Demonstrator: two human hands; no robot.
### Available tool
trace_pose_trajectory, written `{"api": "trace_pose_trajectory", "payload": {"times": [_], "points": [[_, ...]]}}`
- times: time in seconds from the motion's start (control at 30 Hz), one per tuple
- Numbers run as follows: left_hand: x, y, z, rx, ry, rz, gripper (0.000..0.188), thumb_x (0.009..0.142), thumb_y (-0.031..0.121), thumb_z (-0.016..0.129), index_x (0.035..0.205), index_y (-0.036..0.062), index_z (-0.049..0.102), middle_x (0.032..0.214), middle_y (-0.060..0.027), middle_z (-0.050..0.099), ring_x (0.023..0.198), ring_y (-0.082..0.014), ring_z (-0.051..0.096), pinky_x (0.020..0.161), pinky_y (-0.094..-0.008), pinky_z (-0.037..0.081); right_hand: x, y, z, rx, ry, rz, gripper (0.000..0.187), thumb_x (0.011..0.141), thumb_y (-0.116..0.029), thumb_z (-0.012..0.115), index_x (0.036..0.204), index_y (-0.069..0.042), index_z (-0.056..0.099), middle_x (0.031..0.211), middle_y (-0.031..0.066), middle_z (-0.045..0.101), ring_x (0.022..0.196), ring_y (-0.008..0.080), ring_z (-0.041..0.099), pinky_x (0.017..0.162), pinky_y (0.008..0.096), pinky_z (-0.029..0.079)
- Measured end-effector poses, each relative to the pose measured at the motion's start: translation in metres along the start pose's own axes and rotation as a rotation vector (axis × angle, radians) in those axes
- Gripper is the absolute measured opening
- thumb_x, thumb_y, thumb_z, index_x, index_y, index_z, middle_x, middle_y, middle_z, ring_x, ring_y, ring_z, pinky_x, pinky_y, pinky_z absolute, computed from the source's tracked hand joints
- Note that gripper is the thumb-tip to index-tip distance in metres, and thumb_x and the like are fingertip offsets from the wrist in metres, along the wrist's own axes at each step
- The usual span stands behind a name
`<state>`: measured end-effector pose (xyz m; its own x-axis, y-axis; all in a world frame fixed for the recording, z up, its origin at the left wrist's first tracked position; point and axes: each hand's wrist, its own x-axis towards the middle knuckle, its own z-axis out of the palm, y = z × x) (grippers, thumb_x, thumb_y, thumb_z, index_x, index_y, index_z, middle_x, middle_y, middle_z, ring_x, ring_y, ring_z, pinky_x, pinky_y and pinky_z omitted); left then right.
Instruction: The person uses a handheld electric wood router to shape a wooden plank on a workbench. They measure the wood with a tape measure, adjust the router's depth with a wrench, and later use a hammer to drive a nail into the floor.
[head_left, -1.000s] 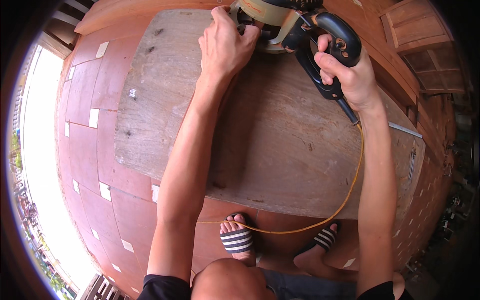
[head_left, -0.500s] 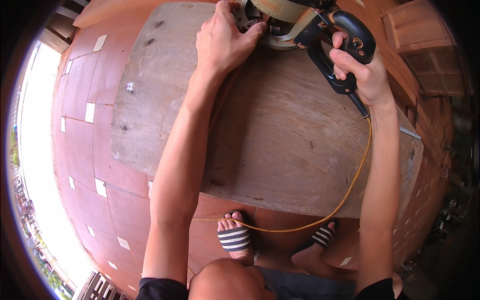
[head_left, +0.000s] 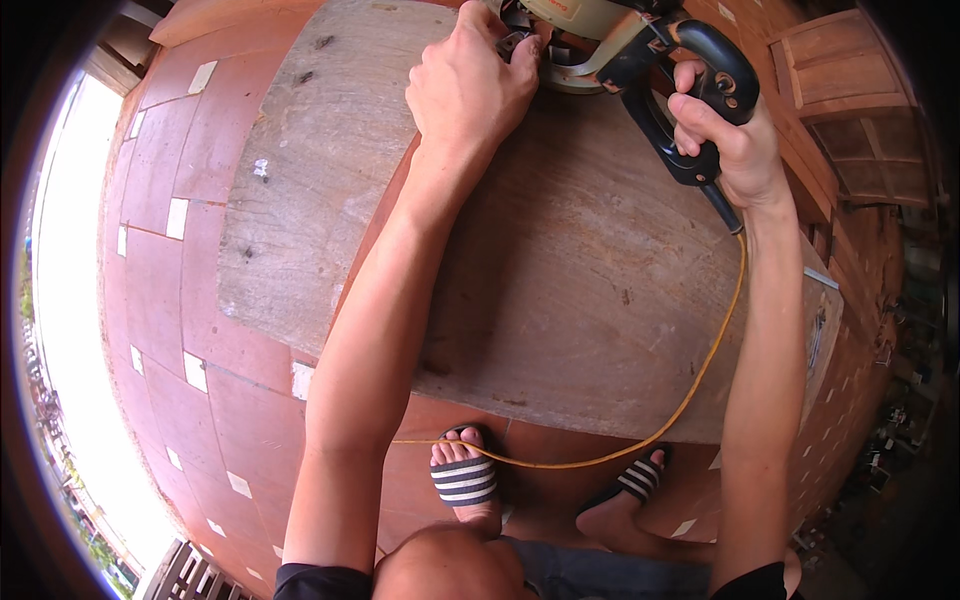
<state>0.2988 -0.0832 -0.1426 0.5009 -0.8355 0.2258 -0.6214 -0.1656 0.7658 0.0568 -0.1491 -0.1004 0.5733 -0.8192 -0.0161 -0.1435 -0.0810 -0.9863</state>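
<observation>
My left hand [head_left: 472, 88] is closed over a narrow reddish wooden strip [head_left: 384, 217], its thumb against the metal base of a corded power tool. The strip runs under my hand and forearm, so its far end is hidden. That power tool [head_left: 580, 28] has a rounded pale housing and a black D-shaped handle, and the top of the view cuts it off. My right hand [head_left: 735, 140] is wrapped round the handle, to the right of the housing. Both the tool and the strip are on a large worn plywood board [head_left: 570, 270].
A yellow power cord [head_left: 705, 385] loops from the handle over the board's near edge, past my striped sandals [head_left: 466, 482]. Reddish floor tiles [head_left: 155, 290] with small pale squares surround the board. Panelled wooden pieces [head_left: 838, 58] stand at the far right.
My left hand has shifted slightly right. The wooden strip has swung left and now shows more beside my left forearm. The tool and my right hand have moved slightly right.
</observation>
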Motion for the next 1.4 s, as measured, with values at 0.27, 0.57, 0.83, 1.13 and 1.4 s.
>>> {"api": "trace_pose_trajectory", "payload": {"times": [0.27, 0.57, 0.83, 1.13, 1.4], "points": [[0.001, -0.009, 0.007, -0.034, 0.065, 0.1, 0.032, 0.095, 0.029, 0.073, 0.106, 0.0025, 0.058, 0.09, -0.0252, 0.074, 0.083, -0.0486, 0.072, 0.075, -0.0554, 0.056, -0.001, -0.004, 0.013, -0.003, 0.053, -0.021, 0.01, 0.093, -0.007, 0.074, 0.101, -0.007, 0.068, 0.072, -0.0031, 0.059, 0.06, 0.0054, 0.054, 0.057, 0.0243, 0.044], [0.003, -0.011, 0.009, -0.043, 0.064, 0.111, 0.034, 0.096, 0.026, 0.072, 0.106, 0.0, 0.053, 0.086, -0.0284, 0.072, 0.079, -0.0522, 0.069, 0.074, -0.0571, 0.055, 0.0, 0.0, 0.007, -0.019, -0.017, 0.017, 0.017, 0.095, -0.007, 0.074, 0.109, -0.005, 0.064, 0.092, -0.0012, 0.06, 0.063, 0.0071, 0.053, 0.06, 0.026, 0.047], [0.008, -0.017, 0.008, 0.113, -0.015, 0.009, 0.061, 0.089, 0.056, 0.075, 0.11, -0.0011, 0.067, 0.082, -0.0226, 0.075, 0.089, -0.04, 0.076, 0.087, -0.0465, 0.055, -0.009, -0.007, 0.022, -0.058, 0.026, -0.006, 0.009, 0.096, -0.006, 0.071, 0.103, -0.006, 0.065, 0.077, -0.0028, 0.057, 0.06, 0.0059, 0.052, 0.057, 0.0244, 0.043], [0.008, -0.021, 0.006, 0.149, 0.01, 0.009, 0.058, 0.087, 0.053, 0.076, 0.107, -0.0006, 0.071, 0.1, -0.026, 0.077, 0.1, -0.0422, 0.074, 0.094, -0.0471, 0.055, -0.017, -0.009, 0.033, -0.052, 0.06, -0.018, 0.009, 0.094, -0.005, 0.072, 0.101, -0.007, 0.066, 0.071, -0.0037, 0.057, 0.06, 0.0044, 0.052, 0.057, 0.0236, 0.043], [0.01, -0.026, 0.006, 0.154, 0.038, 0.054, 0.052, 0.087, 0.049, 0.075, 0.104, 0.0005, 0.073, 0.103, -0.0254, 0.077, 0.102, -0.0421, 0.074, 0.095, -0.0468, 0.055, -0.021, -0.009, 0.04, -0.027, 0.125, -0.01, 0.003, 0.089, -0.006, 0.073, 0.092, -0.006, 0.071, 0.066, -0.0017, 0.062, 0.056, 0.0048, 0.054, 0.054, 0.0245, 0.043]]}}
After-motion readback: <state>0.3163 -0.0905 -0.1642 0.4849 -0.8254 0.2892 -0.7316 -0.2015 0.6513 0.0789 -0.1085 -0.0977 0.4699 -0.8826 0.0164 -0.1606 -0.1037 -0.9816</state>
